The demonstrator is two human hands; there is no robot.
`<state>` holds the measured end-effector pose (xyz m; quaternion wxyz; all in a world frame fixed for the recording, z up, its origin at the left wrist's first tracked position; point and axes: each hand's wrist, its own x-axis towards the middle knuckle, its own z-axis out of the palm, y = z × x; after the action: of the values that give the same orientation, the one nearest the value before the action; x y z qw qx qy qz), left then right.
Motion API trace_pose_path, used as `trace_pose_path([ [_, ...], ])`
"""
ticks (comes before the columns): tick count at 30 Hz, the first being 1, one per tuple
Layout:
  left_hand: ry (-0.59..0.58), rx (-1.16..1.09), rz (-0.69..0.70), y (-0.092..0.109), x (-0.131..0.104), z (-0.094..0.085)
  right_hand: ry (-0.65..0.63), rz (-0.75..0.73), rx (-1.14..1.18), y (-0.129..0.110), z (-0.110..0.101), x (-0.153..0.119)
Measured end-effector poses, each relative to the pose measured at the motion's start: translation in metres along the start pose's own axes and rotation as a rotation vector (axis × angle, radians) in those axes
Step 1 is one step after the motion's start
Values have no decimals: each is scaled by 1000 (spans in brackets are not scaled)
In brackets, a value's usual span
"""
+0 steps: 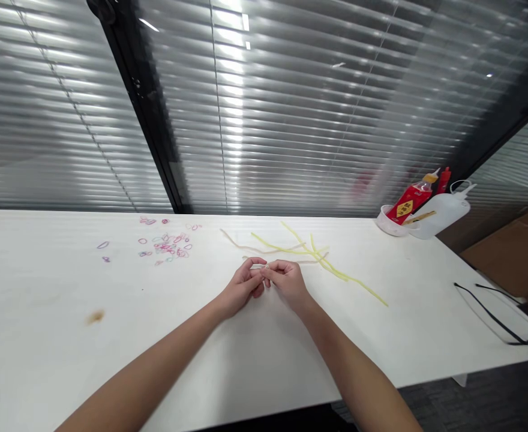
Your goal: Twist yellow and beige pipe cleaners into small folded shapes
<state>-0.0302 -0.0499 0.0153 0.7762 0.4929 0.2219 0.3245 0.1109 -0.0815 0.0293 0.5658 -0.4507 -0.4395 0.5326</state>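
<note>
My left hand (245, 284) and my right hand (290, 281) meet above the table, fingertips together in a pinch. Something small and pale (267, 266) shows between them, too tiny to make out. Just behind the hands lie loose yellow pipe cleaners (332, 269), crossing one another, along with paler pinkish ones (239, 245). One pale strand passes close behind the fingers, and I cannot tell whether it is held. Off to the left, a scattered heap of small coloured rubber bands (169, 246) rests on the tabletop.
On the white table (178, 348) is a brown stain (95, 317). At the back right stand a red bottle (410, 203), a white squeeze bottle (446, 213) and a shallow round dish (390, 225). Black-framed glasses (493, 316) lie at the right edge, near a cardboard box (511, 246). Blinds rise behind.
</note>
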Motion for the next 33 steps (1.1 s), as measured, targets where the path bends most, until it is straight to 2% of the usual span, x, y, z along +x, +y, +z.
trace_pose_path([
  [4,-3,16,-91,0,2,0,80,58,86,0,-5,4],
  [7,-34,35,-136,0,3,-1,129,29,59,2,-9,5],
  [9,-14,55,-129,0,4,-1,169,-58,-52,4,-9,5],
  [15,17,175,-49,0,2,1,367,-455,-557,10,0,-2],
  [18,21,179,-26,0,2,1,417,-521,-679,11,3,-3],
  [20,22,125,-39,1,2,0,409,-458,-609,9,3,-2],
  [21,15,80,-60,1,1,0,362,-388,-518,8,1,0],
  [24,-19,-82,-141,5,1,-3,105,-97,-176,5,-5,4],
  [26,-44,-170,-169,8,0,-4,-29,43,-34,4,-9,5],
  [33,-162,-275,-256,8,0,-8,-145,134,144,2,-7,2],
])
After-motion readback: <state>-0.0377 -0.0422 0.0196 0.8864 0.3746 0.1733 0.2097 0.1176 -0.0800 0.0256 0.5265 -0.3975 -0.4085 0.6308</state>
